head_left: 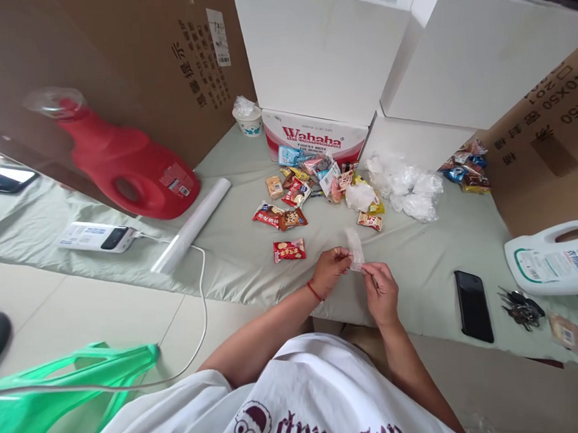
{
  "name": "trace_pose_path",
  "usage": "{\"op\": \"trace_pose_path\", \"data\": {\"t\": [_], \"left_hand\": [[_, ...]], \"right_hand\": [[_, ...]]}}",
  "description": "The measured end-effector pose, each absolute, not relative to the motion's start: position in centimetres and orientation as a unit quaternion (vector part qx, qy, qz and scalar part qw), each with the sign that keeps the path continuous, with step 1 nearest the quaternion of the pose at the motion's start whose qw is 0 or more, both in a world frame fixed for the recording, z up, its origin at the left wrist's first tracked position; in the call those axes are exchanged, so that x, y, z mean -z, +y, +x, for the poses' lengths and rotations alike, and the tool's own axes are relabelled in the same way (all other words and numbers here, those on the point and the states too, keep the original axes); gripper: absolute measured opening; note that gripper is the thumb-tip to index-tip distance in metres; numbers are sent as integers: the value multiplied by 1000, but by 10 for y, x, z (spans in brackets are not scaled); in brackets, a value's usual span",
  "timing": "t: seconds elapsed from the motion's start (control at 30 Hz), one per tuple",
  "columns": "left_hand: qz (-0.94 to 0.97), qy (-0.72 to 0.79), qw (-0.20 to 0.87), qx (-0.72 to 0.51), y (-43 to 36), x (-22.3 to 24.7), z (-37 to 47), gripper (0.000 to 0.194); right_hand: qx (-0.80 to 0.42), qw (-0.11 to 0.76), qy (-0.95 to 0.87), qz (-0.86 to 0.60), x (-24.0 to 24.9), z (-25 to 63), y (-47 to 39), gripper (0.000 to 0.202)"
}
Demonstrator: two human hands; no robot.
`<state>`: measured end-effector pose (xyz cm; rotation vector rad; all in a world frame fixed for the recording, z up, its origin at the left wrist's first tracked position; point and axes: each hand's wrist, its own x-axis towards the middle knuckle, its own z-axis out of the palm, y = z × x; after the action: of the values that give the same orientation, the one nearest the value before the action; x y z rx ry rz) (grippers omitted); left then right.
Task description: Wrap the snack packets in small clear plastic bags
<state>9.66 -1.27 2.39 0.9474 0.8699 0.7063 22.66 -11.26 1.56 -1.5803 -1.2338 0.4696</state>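
My left hand (pixel 331 271) and my right hand (pixel 381 290) pinch the lower edge of a small clear plastic bag (pixel 354 247) between them, over the front of the cloth-covered table. The bag stands up from my fingers and looks flat. Left of my left hand lies a red snack packet (pixel 289 250). Beyond it are more wrapped snacks (pixel 268 214) and a mixed pile of packets (pixel 315 170). A heap of crumpled clear plastic bags (pixel 408 184) sits behind and to the right of my hands.
A red detergent bottle (pixel 131 160), a white roll (pixel 192 225) and a cabled power bank (pixel 96 237) are at left. To the right lie a black phone (pixel 474 305), keys (pixel 522 307) and a white bottle (pixel 555 260). A Wahaha box (pixel 316 136) and white boxes (pixel 326 46) stand behind.
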Motion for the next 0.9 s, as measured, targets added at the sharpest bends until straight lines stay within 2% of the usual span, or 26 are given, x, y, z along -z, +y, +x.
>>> {"op": "trace_pose_path", "data": {"t": [0.13,0.23,0.3,0.37,0.47,0.63,0.8,0.9], "left_hand": [[487,405,701,-328,-10,-18,92,31],[559,385,655,-332,-20,-16,93,22],[571,370,651,-335,-25,-16,93,18],[519,367,691,-344,-26,-16,93,19],[366,369,776,-358,-19,-15,85,24],[227,352,843,-336,-6,-15,67,36],[240,402,822,-325,-14,-21,72,44],[306,468,767,-315,-24,-22,84,59]], "right_hand": [[-323,554,-426,-639,-8,225,-113,32],[-351,569,-363,-650,-5,225,-110,44],[-362,560,-353,-656,-5,225,-106,42],[-377,583,-317,-646,-8,227,-100,37],[-417,632,-236,-609,-15,236,-97,38],[-494,633,-165,-573,-18,250,-104,44],[-436,618,-206,-621,-10,245,-110,44],[-362,592,-275,-666,-10,240,-112,40]]}}
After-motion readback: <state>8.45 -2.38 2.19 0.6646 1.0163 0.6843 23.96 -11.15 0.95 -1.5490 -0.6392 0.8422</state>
